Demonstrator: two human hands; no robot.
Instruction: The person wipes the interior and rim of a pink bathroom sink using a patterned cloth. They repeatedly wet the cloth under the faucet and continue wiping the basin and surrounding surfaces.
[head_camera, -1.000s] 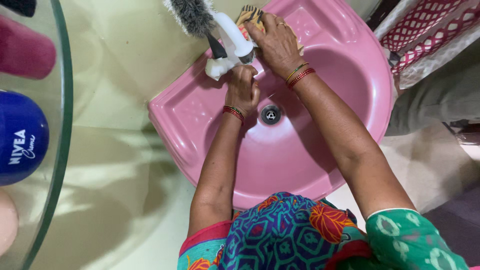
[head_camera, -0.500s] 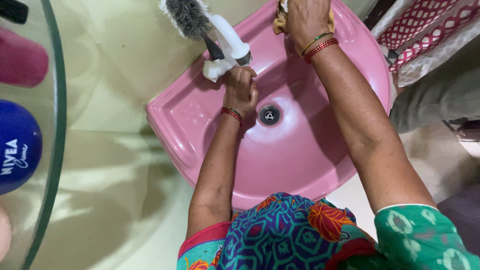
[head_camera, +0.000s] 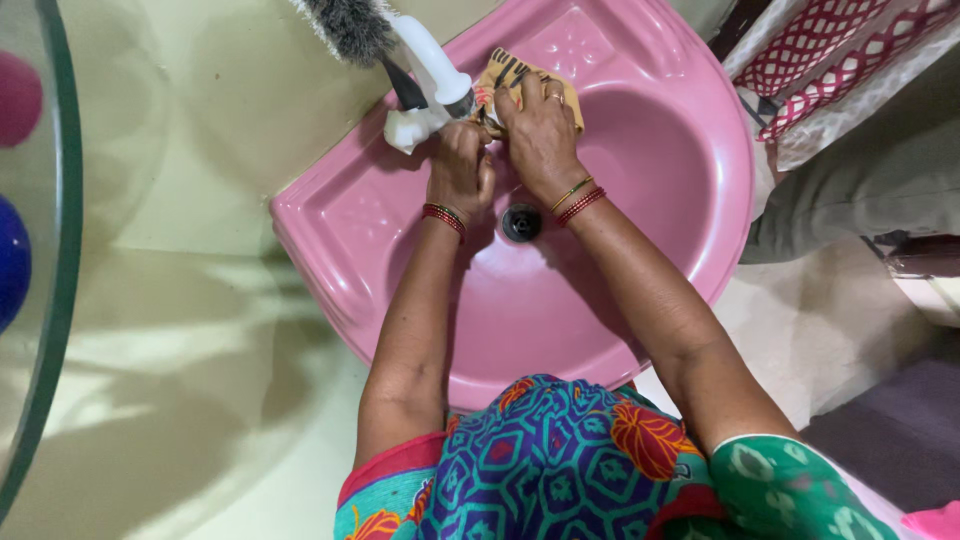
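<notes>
I see the left hand (head_camera: 458, 172) closed in a fist just under the white tap (head_camera: 432, 75), its knuckles touching the tap's base at the back rim of the pink washbasin (head_camera: 330, 225). Whether it grips part of the tap or is only curled against it, I cannot tell. The right hand (head_camera: 540, 135) lies just beside the left, fingers bent and pressing a yellow patterned cloth (head_camera: 508, 70) against the basin's back ledge, right next to the tap's spout. The cloth shows above the right hand's fingertips; the rest is under the palm. Just below both wrists, between them, sits the metal drain (head_camera: 520, 222). Red bangles ring each wrist. Above the left hand, a grey bristled brush (head_camera: 345, 25) leans behind the tap. Far to the left of the left hand is a curved glass shelf (head_camera: 50, 300).
</notes>
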